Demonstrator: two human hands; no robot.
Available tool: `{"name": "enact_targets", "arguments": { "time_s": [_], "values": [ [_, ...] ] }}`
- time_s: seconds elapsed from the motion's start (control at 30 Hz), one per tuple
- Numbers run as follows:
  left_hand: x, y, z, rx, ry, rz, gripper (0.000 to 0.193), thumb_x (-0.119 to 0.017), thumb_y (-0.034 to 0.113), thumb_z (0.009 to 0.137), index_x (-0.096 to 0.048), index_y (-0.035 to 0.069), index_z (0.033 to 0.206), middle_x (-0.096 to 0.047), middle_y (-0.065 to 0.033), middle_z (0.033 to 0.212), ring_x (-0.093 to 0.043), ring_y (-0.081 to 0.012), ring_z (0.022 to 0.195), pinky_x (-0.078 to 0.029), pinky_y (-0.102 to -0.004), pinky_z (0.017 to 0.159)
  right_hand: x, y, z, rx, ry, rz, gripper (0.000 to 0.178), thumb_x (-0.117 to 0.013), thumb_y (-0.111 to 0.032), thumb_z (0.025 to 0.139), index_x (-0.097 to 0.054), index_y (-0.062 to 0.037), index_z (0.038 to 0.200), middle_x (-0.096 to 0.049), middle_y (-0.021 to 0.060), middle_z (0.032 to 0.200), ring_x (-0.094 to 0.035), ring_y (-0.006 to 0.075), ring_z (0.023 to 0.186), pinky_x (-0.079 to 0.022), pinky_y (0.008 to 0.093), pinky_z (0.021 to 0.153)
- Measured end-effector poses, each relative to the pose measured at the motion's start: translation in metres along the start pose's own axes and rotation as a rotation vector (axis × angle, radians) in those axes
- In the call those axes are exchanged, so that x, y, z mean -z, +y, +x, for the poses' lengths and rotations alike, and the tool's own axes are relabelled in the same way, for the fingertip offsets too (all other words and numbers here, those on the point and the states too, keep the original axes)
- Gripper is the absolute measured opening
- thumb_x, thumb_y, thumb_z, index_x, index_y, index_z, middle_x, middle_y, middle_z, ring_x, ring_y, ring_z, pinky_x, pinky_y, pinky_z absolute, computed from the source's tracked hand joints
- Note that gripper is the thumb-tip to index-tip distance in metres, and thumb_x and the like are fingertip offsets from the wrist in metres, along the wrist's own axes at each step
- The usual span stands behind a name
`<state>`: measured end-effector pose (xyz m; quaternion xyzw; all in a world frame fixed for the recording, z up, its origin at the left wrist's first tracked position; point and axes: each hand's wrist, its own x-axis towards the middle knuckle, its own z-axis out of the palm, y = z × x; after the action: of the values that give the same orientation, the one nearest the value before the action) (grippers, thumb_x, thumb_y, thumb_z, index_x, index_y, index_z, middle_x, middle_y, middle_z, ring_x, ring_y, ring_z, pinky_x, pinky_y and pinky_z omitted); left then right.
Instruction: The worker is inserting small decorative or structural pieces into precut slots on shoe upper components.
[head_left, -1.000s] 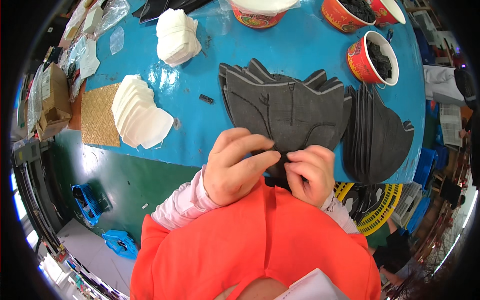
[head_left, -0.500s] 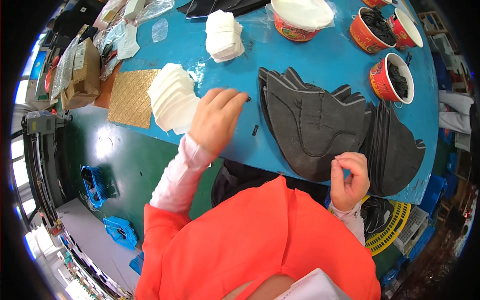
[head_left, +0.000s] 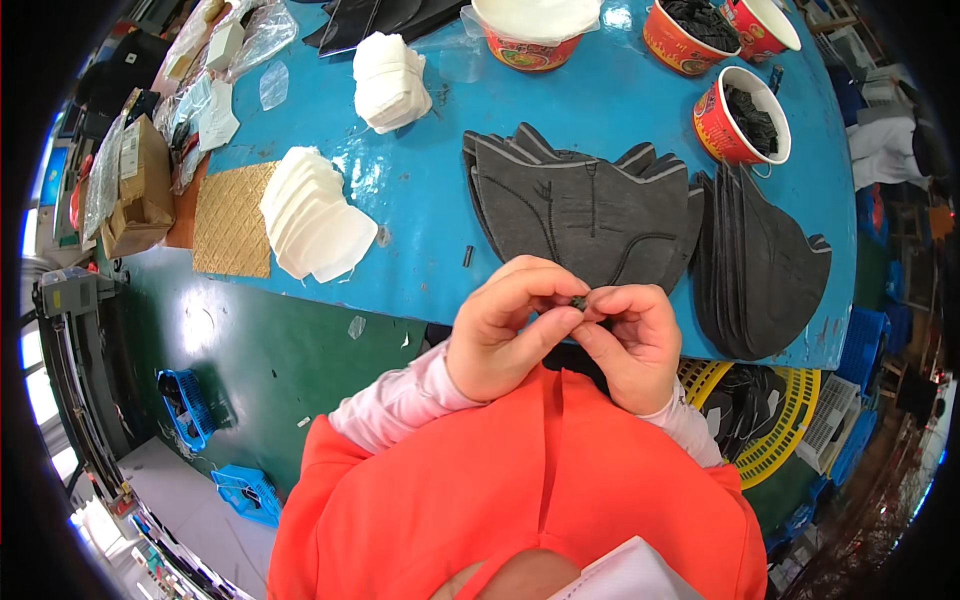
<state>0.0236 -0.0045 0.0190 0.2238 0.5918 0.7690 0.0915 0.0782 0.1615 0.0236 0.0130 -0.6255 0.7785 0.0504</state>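
We pinch a tiny dark piece (head_left: 578, 300) between the fingertips of our left hand (head_left: 505, 330) and right hand (head_left: 630, 340); it seems light, stiff, easy to drop.

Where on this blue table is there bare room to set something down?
The blue table is bare between the small white stack, the fanned white pieces and the dark grey cut pieces, with one small dark bit there. The right end is crowded: red bowls and another dark stack.
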Motion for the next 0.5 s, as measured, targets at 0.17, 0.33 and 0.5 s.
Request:
{"name": "enact_targets", "arguments": {
  "time_s": [0.17,0.33,0.5],
  "values": [
    [-0.012,-0.018,-0.007,0.034,0.045,-0.238,0.024,-0.066,-0.007,0.089,-0.058,0.001,0.11,-0.06,-0.0095,0.11,-0.059,-0.012,0.091,-0.049,-0.0242,0.075,0.008,0.003,-0.003,0.005,0.034,0.037,0.033,-0.067,0.014,0.085,-0.05,-0.0021,0.108,-0.064,0.0118,0.104,-0.062,0.0146,0.092,-0.05,0.0268,0.085],
    [-0.012,-0.01,-0.004,0.047,0.007,-0.18,0.026,-0.065,-0.01,0.088,-0.056,-0.002,0.111,-0.061,-0.012,0.104,-0.061,-0.0192,0.097,-0.05,-0.0311,0.083,0.015,0.003,0.001,0.103,-0.019,-0.055,0.036,-0.066,0.015,0.085,-0.047,-0.0033,0.11,-0.063,0.0125,0.101,-0.062,0.0159,0.095,-0.051,0.0284,0.085],
    [0.003,-0.002,0.013,-0.174,-0.111,0.303,0.025,-0.071,-0.006,0.081,-0.064,0.002,0.103,-0.066,-0.0117,0.102,-0.064,-0.0253,0.092,-0.051,-0.0338,0.079,0.02,-0.011,0.006,-0.043,0.045,0.009,0.03,-0.066,0.014,0.084,-0.051,-0.0016,0.105,-0.065,0.0145,0.1,-0.064,0.0188,0.092,-0.052,0.0299,0.08]
  ]
}}
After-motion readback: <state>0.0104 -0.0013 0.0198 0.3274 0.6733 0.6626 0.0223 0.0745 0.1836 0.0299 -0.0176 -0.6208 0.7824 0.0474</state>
